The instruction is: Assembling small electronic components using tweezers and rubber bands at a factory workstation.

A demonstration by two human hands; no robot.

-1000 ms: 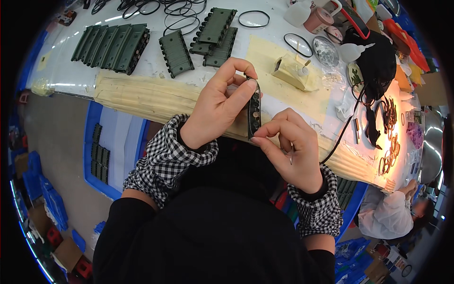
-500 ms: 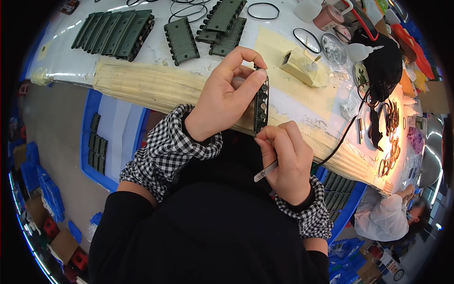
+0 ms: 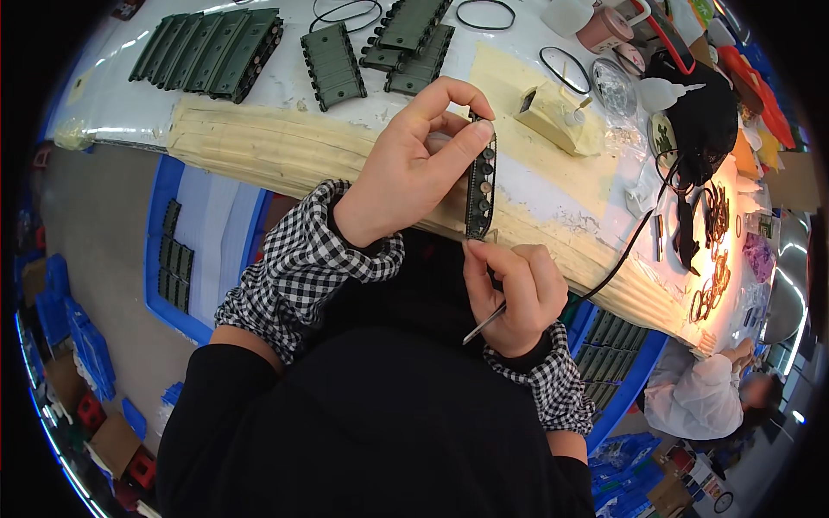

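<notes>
My left hand point(image 3: 410, 168) pinches the upper end of a dark green toy tank hull point(image 3: 481, 194) between thumb and fingers. The hull stands on edge, with a row of small wheels and a black track along its visible side. Just below its lower end, my right hand point(image 3: 520, 293) is closed around slim metal tweezers point(image 3: 484, 323). Their back end sticks out below the palm; a tip shows close to the hull's lower end. Whether the tip touches the track I cannot tell. My left palm and fingers hide part of the hull.
More green hulls point(image 3: 216, 52) lie in a row at the far left, with several others point(image 3: 332, 67) nearer the middle. Black rubber loops point(image 3: 566, 71), a tape-wrapped block point(image 3: 557, 121) and a black cable point(image 3: 635, 233) lie around. Blue trays point(image 3: 160, 233) flank me; a person point(image 3: 695, 397) sits right.
My right hand has shifted slightly down and turned, so the tweezers' back end shows edge-on. The fingertips have come a little away from the hull. My left hand keeps its hold.
</notes>
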